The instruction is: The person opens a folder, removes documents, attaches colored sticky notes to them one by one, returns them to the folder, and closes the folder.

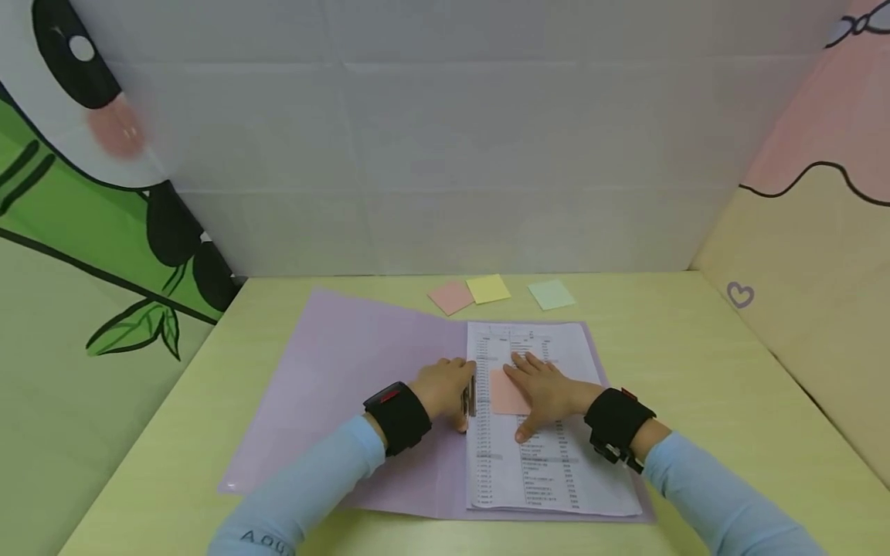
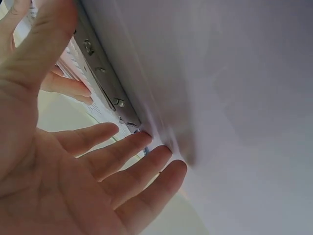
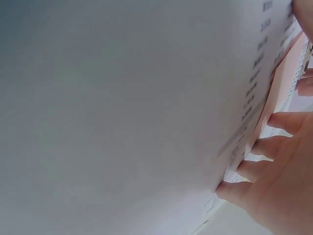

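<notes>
A purple folder (image 1: 348, 363) lies spread open on the table, with a stack of printed sheets (image 1: 549, 479) on its right side. My left hand (image 1: 441, 390) is at the metal clip (image 1: 470, 398) along the folder's spine. In the left wrist view the thumb lies against the clip (image 2: 102, 73), and the extended fingers (image 2: 142, 166) touch the folder near its far end. Spread over the sheets, my right hand (image 1: 545, 390) presses down with straight fingers. It partly covers a pink sheet (image 1: 506, 394) on top of the stack. The right wrist view shows its fingertips on the paper.
Behind the folder lie a pink square note (image 1: 450, 297), a yellow one (image 1: 489, 289) and a pale green one (image 1: 552, 295). The pink and yellow notes adjoin. A white wall panel (image 1: 445, 154) rises at the table's back edge, and painted panels stand on both sides.
</notes>
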Demonstrator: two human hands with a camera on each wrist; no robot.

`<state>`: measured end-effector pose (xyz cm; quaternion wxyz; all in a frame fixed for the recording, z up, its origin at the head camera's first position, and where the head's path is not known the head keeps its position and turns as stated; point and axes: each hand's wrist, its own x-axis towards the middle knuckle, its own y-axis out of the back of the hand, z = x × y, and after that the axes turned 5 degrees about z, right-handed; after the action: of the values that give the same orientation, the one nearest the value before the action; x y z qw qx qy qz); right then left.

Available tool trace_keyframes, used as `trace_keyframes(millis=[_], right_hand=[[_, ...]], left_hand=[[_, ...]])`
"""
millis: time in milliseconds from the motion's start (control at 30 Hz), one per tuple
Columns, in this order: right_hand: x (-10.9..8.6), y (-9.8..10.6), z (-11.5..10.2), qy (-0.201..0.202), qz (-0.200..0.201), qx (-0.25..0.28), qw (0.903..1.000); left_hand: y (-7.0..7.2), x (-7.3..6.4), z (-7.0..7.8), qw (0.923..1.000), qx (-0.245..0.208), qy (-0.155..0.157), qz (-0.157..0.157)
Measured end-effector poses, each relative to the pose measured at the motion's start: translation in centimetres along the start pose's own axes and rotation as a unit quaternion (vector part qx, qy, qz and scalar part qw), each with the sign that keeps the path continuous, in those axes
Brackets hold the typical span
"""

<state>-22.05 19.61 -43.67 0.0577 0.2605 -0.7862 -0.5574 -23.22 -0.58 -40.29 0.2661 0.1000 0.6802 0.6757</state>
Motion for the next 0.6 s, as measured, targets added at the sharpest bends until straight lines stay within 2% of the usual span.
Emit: trace_keyframes(millis=[200,433,600], right_hand=[[0.0,-0.3,0.2,0.005,-0.001,0.012,0.9999],[0.2,-0.8,0.2,0.009,-0.003,0.005,0.9999],[0.2,-0.7,0.3,0.015,0.003,0.004,0.9999]], left_hand=[[-0.3,0.2,-0.2,0.9999,0.015,-0.005,-0.005],[-0.6,0.0,-0.8,0.9998,-0.007,0.001,-0.020],[-0.9,0.0,-1.4,0.9992,-0.028,-0.009,-0.026]])
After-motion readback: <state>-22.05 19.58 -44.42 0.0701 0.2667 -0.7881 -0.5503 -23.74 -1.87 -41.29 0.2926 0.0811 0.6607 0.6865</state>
